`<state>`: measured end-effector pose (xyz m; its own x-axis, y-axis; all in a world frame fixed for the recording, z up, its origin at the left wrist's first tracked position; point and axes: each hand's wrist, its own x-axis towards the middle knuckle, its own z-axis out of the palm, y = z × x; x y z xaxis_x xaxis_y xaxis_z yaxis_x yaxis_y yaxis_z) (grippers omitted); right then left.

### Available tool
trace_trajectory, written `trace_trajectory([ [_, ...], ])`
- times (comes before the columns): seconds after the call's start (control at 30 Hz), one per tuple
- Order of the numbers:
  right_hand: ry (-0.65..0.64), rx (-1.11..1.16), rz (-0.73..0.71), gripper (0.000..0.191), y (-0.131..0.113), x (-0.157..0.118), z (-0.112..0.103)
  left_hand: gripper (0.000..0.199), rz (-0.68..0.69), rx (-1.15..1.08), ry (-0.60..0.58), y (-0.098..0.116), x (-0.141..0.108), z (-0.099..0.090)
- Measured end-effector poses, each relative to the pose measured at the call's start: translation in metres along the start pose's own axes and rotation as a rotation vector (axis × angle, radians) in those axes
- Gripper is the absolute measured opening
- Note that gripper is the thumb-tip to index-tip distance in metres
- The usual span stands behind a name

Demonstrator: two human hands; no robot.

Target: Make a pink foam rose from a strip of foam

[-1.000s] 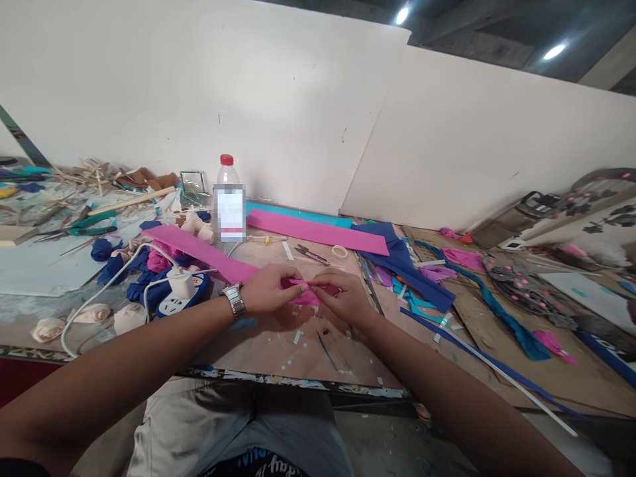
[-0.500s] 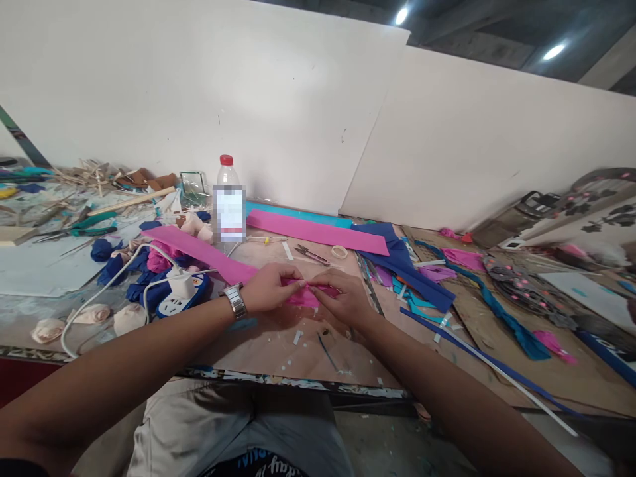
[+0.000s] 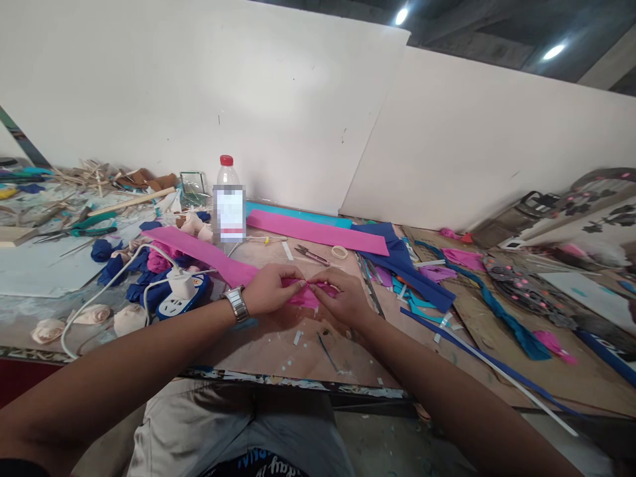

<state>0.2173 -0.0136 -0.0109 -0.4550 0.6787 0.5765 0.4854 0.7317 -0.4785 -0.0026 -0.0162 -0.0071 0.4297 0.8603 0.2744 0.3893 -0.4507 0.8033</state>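
My left hand point(image 3: 271, 289) and my right hand point(image 3: 342, 298) meet at the middle of the worktable, both pinching the near end of a long pink crepe paper strip point(image 3: 199, 248). The strip runs back and left from my fingers toward a clear plastic bottle point(image 3: 229, 199) with a red cap. The paper between my fingertips is bunched and folded point(image 3: 311, 295). A metal watch point(image 3: 236, 303) sits on my left wrist.
A blue-and-white power strip point(image 3: 181, 296) with a white cable lies left of my hands, among blue, pink and cream paper roses point(image 3: 47, 329). Small scissors point(image 3: 311, 254) and a tape roll point(image 3: 340, 252) lie behind. Blue, teal and pink strips point(image 3: 412, 278) clutter the right side.
My fingers have shifted slightly on the pink paper, gathering it a bit tighter. Nothing else has moved.
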Motion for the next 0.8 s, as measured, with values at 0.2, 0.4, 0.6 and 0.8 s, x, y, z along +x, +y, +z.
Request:
trace_trajectory([
  [0.2, 0.025, 0.017, 0.065, 0.006, -0.0029, 0.001, 0.0025, 0.026, 0.015, 0.033, 0.039, 0.0054, -0.0023, 0.0007],
  [0.4, 0.02, 0.021, 0.01, 0.007, -0.0019, 0.0004, 0.0019, 0.026, -0.006, 0.02, 0.047, 0.0013, -0.0023, 0.0027],
  [0.6, 0.013, 0.011, -0.023, 0.007, -0.0009, 0.0003, 0.0019, 0.028, -0.024, -0.04, 0.027, -0.0022, -0.0012, 0.0029],
  [0.8, 0.03, -0.002, -0.013, 0.007, -0.0032, 0.0007, 0.0006, 0.031, -0.027, -0.016, 0.015, -0.0014, -0.0008, 0.0024],
])
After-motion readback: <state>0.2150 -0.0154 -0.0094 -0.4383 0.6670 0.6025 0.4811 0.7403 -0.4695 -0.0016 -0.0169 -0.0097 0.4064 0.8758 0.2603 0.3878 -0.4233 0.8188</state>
